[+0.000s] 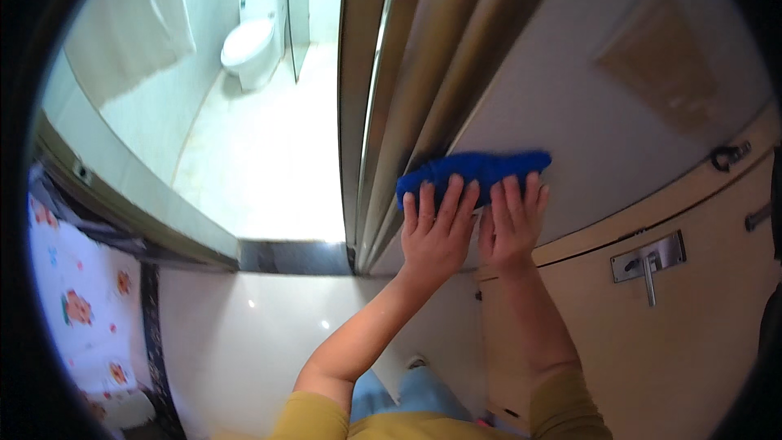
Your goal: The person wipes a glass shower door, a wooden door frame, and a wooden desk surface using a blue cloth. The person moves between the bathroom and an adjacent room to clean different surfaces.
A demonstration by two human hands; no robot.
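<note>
A folded blue cloth (476,172) lies against the wall (586,110) beside a bathroom doorway, its left end reaching onto the brown door frame moulding (421,98). My left hand (437,229) presses flat on the left part of the cloth, fingers spread. Just to its right, my right hand (514,223) rests on the cloth's right part, with its fingertips on the lower edge. Both palms face the wall, and the two hands nearly touch.
A wooden door (580,330) with a metal lever handle (649,266) stands at the right. Left of the moulding, the doorway shows a white toilet (250,46) and a glass panel. A dark threshold (293,256) crosses the floor. Patterned fabric (91,305) is at the far left.
</note>
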